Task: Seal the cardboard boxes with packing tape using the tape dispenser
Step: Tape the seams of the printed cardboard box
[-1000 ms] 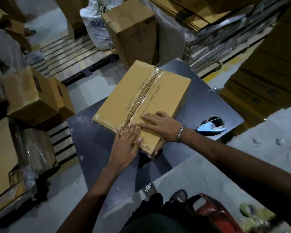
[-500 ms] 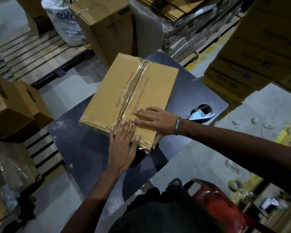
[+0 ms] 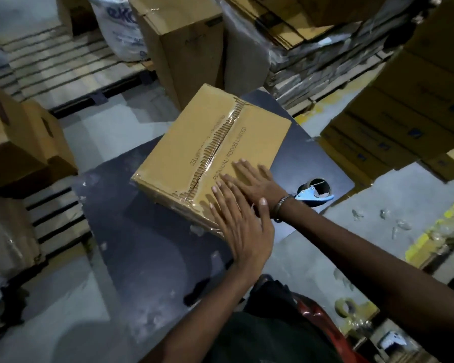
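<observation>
The box (image 3: 210, 158) sits on the dark tabletop (image 3: 131, 231) with tape already along its top seam. Both hands — left hand (image 3: 243, 226), right hand (image 3: 254, 183) — lie flat, pressing the near end. The tape dispenser (image 3: 315, 191) rests nearby — other boxes probably wait.

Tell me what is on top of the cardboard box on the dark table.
On the cardboard box lie clear tape along the centre seam and both flat hands near its near corner: left hand, right hand. The cardboard beneath the hands is covered.
</observation>
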Available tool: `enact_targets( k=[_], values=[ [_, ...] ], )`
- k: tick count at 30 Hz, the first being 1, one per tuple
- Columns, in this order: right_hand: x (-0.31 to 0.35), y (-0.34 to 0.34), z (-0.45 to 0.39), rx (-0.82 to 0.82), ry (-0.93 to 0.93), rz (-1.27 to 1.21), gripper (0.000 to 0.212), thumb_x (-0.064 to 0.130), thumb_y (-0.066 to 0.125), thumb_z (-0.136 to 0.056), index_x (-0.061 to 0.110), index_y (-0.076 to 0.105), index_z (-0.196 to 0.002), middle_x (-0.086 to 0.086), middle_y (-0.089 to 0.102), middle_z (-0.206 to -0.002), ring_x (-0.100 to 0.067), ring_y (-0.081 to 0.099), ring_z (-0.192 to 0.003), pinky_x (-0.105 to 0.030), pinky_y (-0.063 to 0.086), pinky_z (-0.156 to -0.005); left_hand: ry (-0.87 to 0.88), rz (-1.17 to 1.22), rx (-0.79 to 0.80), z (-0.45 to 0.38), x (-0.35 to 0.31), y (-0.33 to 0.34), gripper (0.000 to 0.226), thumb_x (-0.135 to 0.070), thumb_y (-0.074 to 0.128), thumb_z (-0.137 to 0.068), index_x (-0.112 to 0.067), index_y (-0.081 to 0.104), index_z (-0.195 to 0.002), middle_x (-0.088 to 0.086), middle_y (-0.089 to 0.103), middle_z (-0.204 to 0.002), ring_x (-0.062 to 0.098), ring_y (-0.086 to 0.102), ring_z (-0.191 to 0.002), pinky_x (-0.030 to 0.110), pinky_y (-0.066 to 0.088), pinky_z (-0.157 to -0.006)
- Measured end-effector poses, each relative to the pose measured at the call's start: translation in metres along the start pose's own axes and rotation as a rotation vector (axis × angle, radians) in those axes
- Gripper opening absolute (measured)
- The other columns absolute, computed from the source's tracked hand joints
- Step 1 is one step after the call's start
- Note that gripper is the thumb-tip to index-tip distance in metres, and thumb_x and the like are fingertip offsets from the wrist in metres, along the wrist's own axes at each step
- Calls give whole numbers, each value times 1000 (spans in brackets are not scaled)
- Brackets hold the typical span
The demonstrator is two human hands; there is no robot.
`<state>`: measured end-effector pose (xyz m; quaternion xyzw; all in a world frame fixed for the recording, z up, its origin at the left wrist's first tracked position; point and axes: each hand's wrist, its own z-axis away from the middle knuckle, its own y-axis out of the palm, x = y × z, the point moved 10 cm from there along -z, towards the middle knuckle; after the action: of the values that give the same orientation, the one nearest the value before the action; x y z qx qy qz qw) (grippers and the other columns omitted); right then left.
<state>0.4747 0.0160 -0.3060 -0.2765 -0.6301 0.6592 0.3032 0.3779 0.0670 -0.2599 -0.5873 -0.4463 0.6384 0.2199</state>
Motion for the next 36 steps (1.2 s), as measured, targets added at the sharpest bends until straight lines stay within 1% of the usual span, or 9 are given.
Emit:
enact_targets(
  k=[3,9,13,17,20,23,27,31,36],
  values=[
    [-19,0,1,53,27,-10,89,49,48,-87,34,10,-166,-8,11,-173,-30,9,-160,-61,24,-118,-134,-31,-72,-6,22,15,77,-45,39,-111,5,14,-164,22,0,-174,35,-5,-163,62,13,-128],
    [-13,0,11,-74,123,-100,84,44,49,-89,32,17,-166,-6,16,-173,-25,10,-160,-59,19,-121,-270,178,-506,6,41,6,66,-21,57,-107,7,29,-160,26,21,-170,41,16,-160,61,25,-125],
    [-17,3,8,-72,115,-105,118,29,60,-57,33,15,-166,-5,13,-173,-23,8,-161,-59,16,-122,-455,455,-718,15,60,5,66,-16,51,-110,6,19,-163,22,13,-173,31,13,-163,44,25,-129],
    [-15,3,9,-50,71,-112,129,28,54,-44,32,11,-166,-7,9,-173,-27,6,-161,-61,12,-122,-689,743,-776,39,83,32,61,-30,46,-112,-6,27,-165,-9,27,-169,-13,24,-150,18,29,-120],
    [-15,0,9,-51,36,-121,131,29,58,-45,32,9,-166,-8,9,-173,-27,5,-160,-63,12,-121,-710,826,-673,56,93,61,75,-68,37,-106,-23,28,-165,-30,22,-161,-17,23,-148,24,26,-123],
    [-16,-3,10,-44,-4,-126,127,32,58,-49,32,9,-166,-9,9,-173,-29,6,-160,-65,16,-120,-780,779,-638,76,93,63,88,-84,29,-97,-33,18,-168,-19,17,-170,5,23,-157,25,21,-125],
    [-20,-5,9,-65,-40,-163,119,32,52,-54,33,13,-166,-7,11,-173,-28,7,-160,-64,19,-118,-728,861,-815,62,72,30,77,-70,37,-104,-32,19,-168,-16,19,-174,1,21,-157,31,29,-122],
    [-20,-5,8,-84,-18,-186,118,32,52,-53,34,17,-165,-5,14,-173,-26,9,-160,-60,18,-119,-961,882,-985,45,80,27,49,-42,43,-112,-17,52,-154,5,58,-151,-14,50,-118,3,39,-94],
    [-23,-8,5,-72,-9,-225,116,33,50,-52,36,20,-165,-4,16,-172,-27,10,-159,-60,17,-120,-1007,1287,-943,39,102,57,55,-54,49,-104,-17,65,-141,7,69,-136,20,67,-122,45,55,-103]
  ],
)
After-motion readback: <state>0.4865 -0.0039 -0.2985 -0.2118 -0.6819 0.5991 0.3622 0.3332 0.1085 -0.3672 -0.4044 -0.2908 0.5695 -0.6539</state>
